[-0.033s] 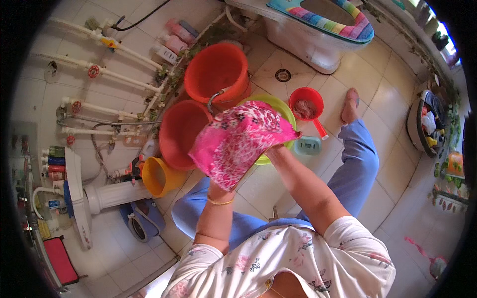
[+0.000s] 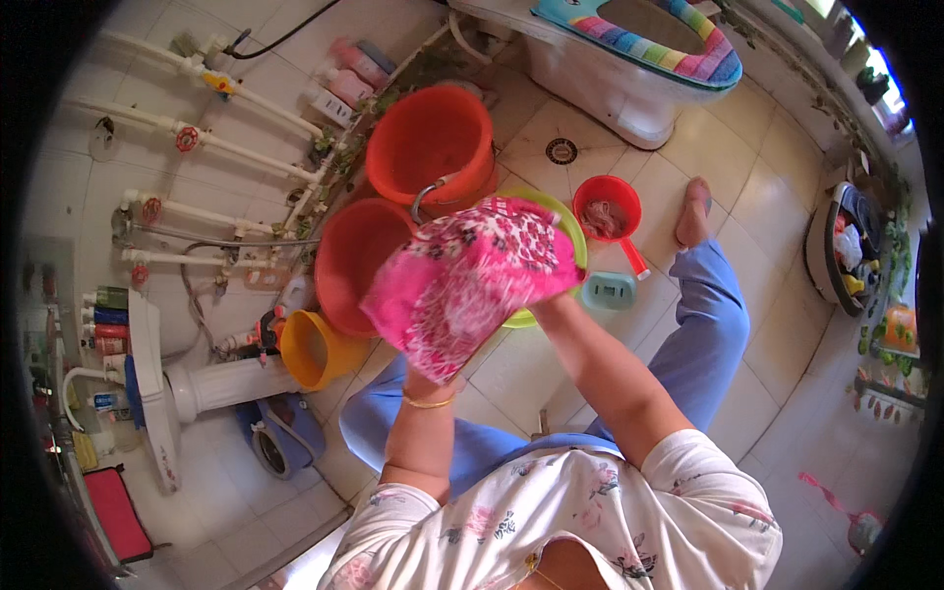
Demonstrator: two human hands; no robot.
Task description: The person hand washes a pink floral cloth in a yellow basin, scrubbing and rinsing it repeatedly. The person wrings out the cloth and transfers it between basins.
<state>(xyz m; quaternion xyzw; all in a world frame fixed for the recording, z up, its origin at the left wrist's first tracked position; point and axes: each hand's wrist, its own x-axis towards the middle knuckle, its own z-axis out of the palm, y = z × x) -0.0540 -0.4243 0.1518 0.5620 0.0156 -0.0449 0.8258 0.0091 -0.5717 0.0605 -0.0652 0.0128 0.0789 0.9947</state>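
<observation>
Pale floor tiles [image 2: 747, 187] surround the green basin [image 2: 569, 222], most of which is hidden behind the pink patterned cloth [image 2: 477, 261]. We have that cloth above the basin and reaching past its left side, partly blurred, its long axis slanting from the basin's far side leftward and down toward us. Our left hand [image 2: 431, 375] and right hand [image 2: 554, 305] touch it; folds cover our fingers, so we cannot tell whether they pinch or spread.

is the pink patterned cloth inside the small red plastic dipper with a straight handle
No, the pink patterned cloth is left of the red dipper, partly hiding a round lime-green plastic basin.
</observation>
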